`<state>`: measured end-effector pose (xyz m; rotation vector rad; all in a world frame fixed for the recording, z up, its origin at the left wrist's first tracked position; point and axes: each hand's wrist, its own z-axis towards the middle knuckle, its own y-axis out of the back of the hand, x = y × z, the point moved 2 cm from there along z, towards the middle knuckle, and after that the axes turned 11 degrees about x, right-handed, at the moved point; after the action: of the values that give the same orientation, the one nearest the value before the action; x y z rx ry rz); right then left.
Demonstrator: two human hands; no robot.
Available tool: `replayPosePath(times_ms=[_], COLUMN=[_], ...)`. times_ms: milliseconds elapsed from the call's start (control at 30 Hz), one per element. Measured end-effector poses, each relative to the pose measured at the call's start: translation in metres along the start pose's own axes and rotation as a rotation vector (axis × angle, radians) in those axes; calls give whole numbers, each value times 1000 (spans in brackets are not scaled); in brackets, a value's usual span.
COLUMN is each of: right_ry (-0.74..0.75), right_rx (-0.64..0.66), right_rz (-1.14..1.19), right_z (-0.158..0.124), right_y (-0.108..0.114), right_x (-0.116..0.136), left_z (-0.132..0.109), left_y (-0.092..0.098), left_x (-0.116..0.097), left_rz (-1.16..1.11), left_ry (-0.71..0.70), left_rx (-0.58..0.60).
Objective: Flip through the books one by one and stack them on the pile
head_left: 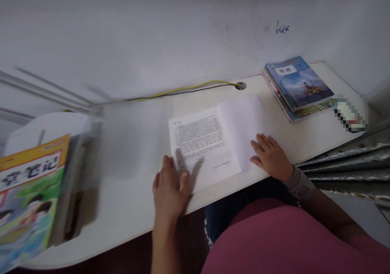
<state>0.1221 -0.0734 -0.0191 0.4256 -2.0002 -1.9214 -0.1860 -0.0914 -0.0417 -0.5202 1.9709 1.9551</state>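
An open book (199, 144) lies on the white table in front of me, with printed text on its left page and a blank, slightly raised right page (243, 127). At the book's lower left edge is my left hand (171, 186), thumb apart from the bent fingers and casting a shadow on the print. Whether its fingertips touch the paper I cannot tell. My right hand (272, 157) lies flat at the right page's lower right edge, fingers spread, with a band around the wrist. Nothing is gripped in either hand.
The white table (128, 201) runs along a wall. A stack of books (304, 85) stands at the back right beside a blurred-out object (350, 115). Colourful books (33, 201) fill the left side. Yellow and black cables (183, 90) enter a table hole (240, 85). A patterned curtain (350, 160) hangs at right.
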Motion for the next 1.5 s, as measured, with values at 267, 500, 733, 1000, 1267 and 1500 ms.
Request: replayPosePath(times_ms=[267, 500, 733, 1000, 1267, 1500], right_ry=[-10, -19, -33, -13, 13, -24], right_rx=[-10, -6, -2, -6, -59, -80], right_rz=[21, 46, 46, 72, 72, 55], right_z=[-4, -5, -7, -8, -12, -2], right_y=[-1, -1, -1, -5, -15, -12], right_x=[-3, -7, -8, -11, -15, -4], left_z=[0, 0, 0, -2, 16, 14], left_y=[2, 1, -2, 3, -17, -13], left_x=[-3, -5, -1, -24, -61, -10], left_rz=[71, 112, 100, 197, 74, -17], left_ry=[38, 28, 17, -35, -220, -164], left_rx=[36, 25, 24, -13, 45, 55])
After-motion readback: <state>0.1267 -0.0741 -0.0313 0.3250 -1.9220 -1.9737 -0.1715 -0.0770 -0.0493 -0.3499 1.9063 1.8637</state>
